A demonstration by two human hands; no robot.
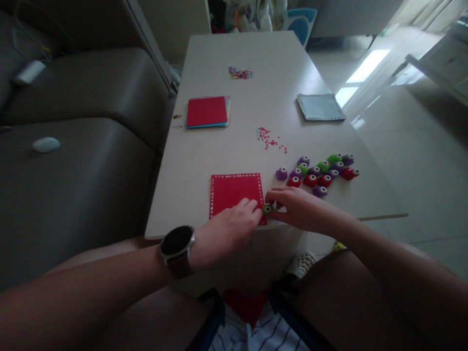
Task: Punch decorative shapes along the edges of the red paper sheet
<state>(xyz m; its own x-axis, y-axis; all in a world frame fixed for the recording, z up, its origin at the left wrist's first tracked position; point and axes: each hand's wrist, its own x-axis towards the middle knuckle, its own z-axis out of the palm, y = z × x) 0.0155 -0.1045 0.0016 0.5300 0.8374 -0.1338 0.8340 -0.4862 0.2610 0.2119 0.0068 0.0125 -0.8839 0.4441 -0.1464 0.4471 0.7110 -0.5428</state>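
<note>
A red sheet of paper (234, 187) lies at the near edge of the table, small punched holes lining its left, top and right borders. My left hand (236, 219), with a watch on the wrist, covers its lower part, fingers closed on the sheet near its right edge. A green craft paper punch (268, 209) sits at that edge, gripped between the thumb and fingers of my right hand (292, 207). Several purple, green and red punches (310, 180) stand grouped beyond my right hand. The sheet's lower border is mostly hidden.
On the white table (263, 97) are a stack of coloured paper (207, 111), a pale punched-border stack of sheets (321, 107), red paper bits (268, 140) and a multicoloured pile of bits (240, 73). A sofa (73, 180) borders the left side.
</note>
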